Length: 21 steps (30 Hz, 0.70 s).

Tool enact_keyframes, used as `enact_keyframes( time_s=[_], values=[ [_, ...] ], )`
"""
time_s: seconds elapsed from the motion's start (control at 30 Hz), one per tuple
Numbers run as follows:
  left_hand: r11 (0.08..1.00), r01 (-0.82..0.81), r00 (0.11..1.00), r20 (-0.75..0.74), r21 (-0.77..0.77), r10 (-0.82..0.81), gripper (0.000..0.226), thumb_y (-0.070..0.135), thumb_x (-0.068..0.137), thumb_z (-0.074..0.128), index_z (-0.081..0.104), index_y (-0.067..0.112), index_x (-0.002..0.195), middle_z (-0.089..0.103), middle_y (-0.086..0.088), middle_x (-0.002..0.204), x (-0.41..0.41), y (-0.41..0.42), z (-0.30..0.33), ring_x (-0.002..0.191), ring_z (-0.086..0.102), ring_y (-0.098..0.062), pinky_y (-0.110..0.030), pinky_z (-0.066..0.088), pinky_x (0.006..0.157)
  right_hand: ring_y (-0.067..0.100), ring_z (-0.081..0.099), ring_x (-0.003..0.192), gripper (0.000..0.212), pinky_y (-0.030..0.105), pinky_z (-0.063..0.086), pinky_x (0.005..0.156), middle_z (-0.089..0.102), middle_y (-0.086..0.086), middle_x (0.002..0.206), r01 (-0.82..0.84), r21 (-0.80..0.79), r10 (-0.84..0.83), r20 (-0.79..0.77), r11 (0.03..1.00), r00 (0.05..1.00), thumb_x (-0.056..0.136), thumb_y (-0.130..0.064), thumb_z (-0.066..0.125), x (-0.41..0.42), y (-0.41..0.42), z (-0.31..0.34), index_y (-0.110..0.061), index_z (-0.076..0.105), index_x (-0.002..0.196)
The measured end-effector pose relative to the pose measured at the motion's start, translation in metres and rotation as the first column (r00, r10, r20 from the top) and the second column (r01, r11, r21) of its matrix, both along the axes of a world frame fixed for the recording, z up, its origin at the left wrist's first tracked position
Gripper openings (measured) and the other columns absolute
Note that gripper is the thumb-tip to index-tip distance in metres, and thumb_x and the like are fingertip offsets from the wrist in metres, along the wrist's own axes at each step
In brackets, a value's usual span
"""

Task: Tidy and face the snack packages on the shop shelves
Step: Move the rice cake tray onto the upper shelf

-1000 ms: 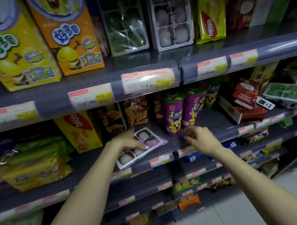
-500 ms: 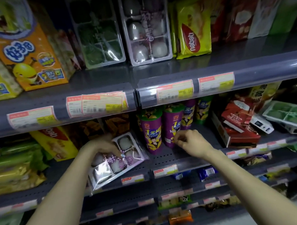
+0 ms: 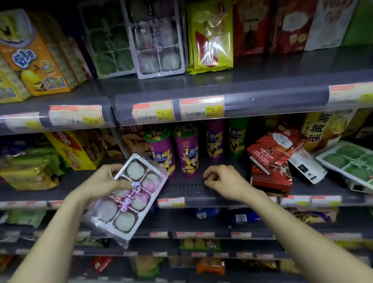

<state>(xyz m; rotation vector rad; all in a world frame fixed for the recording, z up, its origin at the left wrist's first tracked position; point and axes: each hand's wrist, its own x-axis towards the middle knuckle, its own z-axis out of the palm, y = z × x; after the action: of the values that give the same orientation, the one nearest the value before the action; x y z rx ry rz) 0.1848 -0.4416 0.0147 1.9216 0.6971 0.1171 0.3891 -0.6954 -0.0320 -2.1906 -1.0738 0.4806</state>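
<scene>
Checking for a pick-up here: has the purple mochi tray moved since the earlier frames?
Yes. The mochi tray, gripped by the left hand, has come forward and down off the middle shelf, now overhanging its price rail.

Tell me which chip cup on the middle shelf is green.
The rightmost cup, farthest from the held mochi tray. The three other cups are purple.
</scene>
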Motion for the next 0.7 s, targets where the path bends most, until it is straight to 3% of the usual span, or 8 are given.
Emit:
enact_keyframes(
  time_s=[0.07,0.13,0.27,0.43,0.53,0.63,0.7],
  values=[
    [0.997,-0.016,0.999,0.036,-0.076,0.019,0.045,0.016,0.060,0.088,0.069,0.006,0.100,0.074,-0.018,0.095,0.000,-0.018,-0.002,0.076,0.070,-0.024,-0.036,0.058,0.071,0.014,0.063,0.081,0.015,0.028,0.051,0.077,0.067,-0.004,0.084,0.000,0.025,0.000,-0.024,1.000,1.000,0.086,-0.020,0.063,0.001,-0.002,0.001,-0.019,0.066,0.100],
    [0.989,-0.031,0.997,0.059,-0.143,0.040,0.052,0.022,0.055,0.089,0.069,0.004,0.099,0.073,-0.021,0.096,-0.001,-0.029,-0.006,0.073,0.070,-0.024,-0.032,0.059,0.064,0.014,0.064,0.082,0.015,0.027,0.050,0.078,0.068,-0.003,0.085,0.003,0.053,0.000,-0.045,0.999,0.999,0.086,-0.019,0.063,0.001,-0.001,0.002,-0.018,0.067,0.100],
    [0.966,-0.033,0.995,0.078,-0.258,0.055,0.061,0.033,0.049,0.091,0.070,0.009,0.101,0.072,-0.022,0.096,-0.006,-0.044,-0.010,0.078,0.071,-0.031,-0.037,0.059,0.066,0.011,0.062,0.078,0.014,0.023,0.047,0.075,0.067,-0.004,0.080,0.000,0.097,0.009,-0.094,0.995,0.996,0.086,-0.018,0.064,-0.005,0.002,0.006,-0.015,0.067,0.099],
    [0.954,-0.034,0.981,0.172,-0.296,0.088,0.069,0.038,0.047,0.093,0.070,0.007,0.104,0.072,-0.021,0.095,-0.016,-0.066,0.006,0.075,0.070,-0.026,-0.034,0.057,0.066,0.007,0.059,0.070,0.011,0.015,0.044,0.065,0.065,-0.006,0.075,-0.047,0.124,0.065,-0.152,0.991,0.986,0.086,-0.016,0.065,-0.012,0.011,0.011,-0.016,0.066,0.097],
    [0.943,-0.035,0.963,0.242,-0.332,0.121,0.064,0.037,0.048,0.093,0.072,0.008,0.101,0.072,-0.022,0.099,-0.024,-0.077,0.023,0.079,0.071,-0.028,-0.035,0.058,0.068,0.009,0.059,0.071,0.010,0.019,0.045,0.070,0.067,-0.002,0.077,-0.104,0.142,0.133,-0.214,0.984,0.968,0.084,-0.017,0.066,-0.013,0.014,0.021,-0.019,0.066,0.094],
    [0.943,-0.054,0.936,0.312,-0.329,0.162,0.060,0.040,0.045,0.093,0.074,0.011,0.095,0.073,-0.019,0.096,-0.028,-0.090,0.044,0.079,0.071,-0.027,-0.034,0.058,0.067,0.010,0.060,0.072,0.013,0.023,0.049,0.068,0.069,0.004,0.086,-0.213,0.181,0.268,-0.375,0.960,0.887,0.084,-0.012,0.067,-0.017,0.015,0.040,-0.020,0.063,0.094],
    [0.944,-0.086,0.913,0.354,-0.319,0.203,0.061,0.040,0.046,0.093,0.073,0.011,0.096,0.072,-0.019,0.098,-0.028,-0.098,0.056,0.079,0.071,-0.027,-0.034,0.058,0.067,0.009,0.061,0.072,0.017,0.020,0.050,0.065,0.064,0.003,0.082,-0.290,0.227,0.367,-0.492,0.930,0.790,0.086,-0.006,0.065,-0.021,0.014,0.055,-0.007,0.062,0.102]
  ],
)
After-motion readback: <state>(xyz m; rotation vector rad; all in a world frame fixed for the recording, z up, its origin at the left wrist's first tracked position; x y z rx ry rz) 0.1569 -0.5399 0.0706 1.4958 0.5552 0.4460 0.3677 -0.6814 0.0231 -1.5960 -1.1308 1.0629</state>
